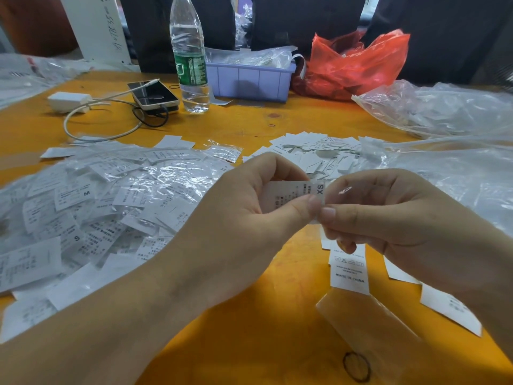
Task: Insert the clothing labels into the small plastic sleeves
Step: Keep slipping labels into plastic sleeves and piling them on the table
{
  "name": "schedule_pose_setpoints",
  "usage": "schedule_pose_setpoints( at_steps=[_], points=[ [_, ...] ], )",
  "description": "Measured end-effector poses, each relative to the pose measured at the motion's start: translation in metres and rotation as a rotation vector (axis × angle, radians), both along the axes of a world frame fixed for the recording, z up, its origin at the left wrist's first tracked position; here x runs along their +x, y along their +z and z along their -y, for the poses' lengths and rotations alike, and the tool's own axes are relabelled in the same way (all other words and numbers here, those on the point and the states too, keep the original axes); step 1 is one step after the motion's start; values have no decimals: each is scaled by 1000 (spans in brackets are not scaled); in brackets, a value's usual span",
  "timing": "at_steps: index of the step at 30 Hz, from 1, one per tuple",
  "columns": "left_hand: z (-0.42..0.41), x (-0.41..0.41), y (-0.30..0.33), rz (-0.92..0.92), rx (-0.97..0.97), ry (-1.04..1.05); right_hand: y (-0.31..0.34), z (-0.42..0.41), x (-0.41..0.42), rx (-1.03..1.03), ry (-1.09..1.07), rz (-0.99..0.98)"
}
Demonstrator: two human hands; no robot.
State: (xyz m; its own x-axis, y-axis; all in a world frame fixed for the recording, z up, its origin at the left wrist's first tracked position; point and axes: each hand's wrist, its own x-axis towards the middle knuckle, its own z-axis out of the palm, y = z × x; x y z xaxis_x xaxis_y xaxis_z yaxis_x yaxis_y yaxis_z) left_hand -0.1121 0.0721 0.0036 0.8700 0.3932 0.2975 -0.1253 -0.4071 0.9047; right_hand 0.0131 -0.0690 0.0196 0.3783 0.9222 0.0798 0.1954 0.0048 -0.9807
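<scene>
1. At centre frame I had the left hand [249,195] curled round an XS label [294,194], thumb pinching its right edge.
2. The right hand [388,215] pinched the same edge from the other side; a glint of clear film [345,190] by its fingers looked like the sleeve, though I couldn't tell whether the label had entered it.
3. I judged the thin film could cling shut or crumple, so the label might buckle at the mouth.
4. The label might also slip sideways from so shallow a pinch.
5. The filled pile [91,209], left of frame, was glossy and crinkled; the loose labels [313,154], upper centre, were flat matte rectangles.
6. One label [350,269] hung below the right hand, over the smooth orange table [249,120].
</scene>
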Motion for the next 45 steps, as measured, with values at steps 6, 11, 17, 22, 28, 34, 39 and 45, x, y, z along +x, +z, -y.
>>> schedule_pose_setpoints(
  at_steps=[6, 11, 17, 22, 28, 34, 39, 45],
  points=[
    [4, -4, 0, -42, 61, -78, 1, 0, -2, -2, 16, 69],
    [-3, -3, 7, -37, 48, 11, 1, 0, 1, 9, -31, 37],
    [-2, -4, 6, -20, 139, 42, 0, 0, 0, 0, -43, 45],
    [1, -4, 4, 6, 151, -6, -2, 0, 2, -7, -30, 64],
    [-9, -2, 7, 9, -45, -9, 1, 2, 4, -7, -88, 60],
    [-8, -1, 10, 12, 4, -3, 2, 1, 2, -13, -115, 32],
    [-9, -1, 12, 5, 5, -1, 2, 1, 4, -2, -98, 20],
    [-6, -1, 9, 13, -27, -29, -1, 1, 5, -16, -64, 43]
  ],
)
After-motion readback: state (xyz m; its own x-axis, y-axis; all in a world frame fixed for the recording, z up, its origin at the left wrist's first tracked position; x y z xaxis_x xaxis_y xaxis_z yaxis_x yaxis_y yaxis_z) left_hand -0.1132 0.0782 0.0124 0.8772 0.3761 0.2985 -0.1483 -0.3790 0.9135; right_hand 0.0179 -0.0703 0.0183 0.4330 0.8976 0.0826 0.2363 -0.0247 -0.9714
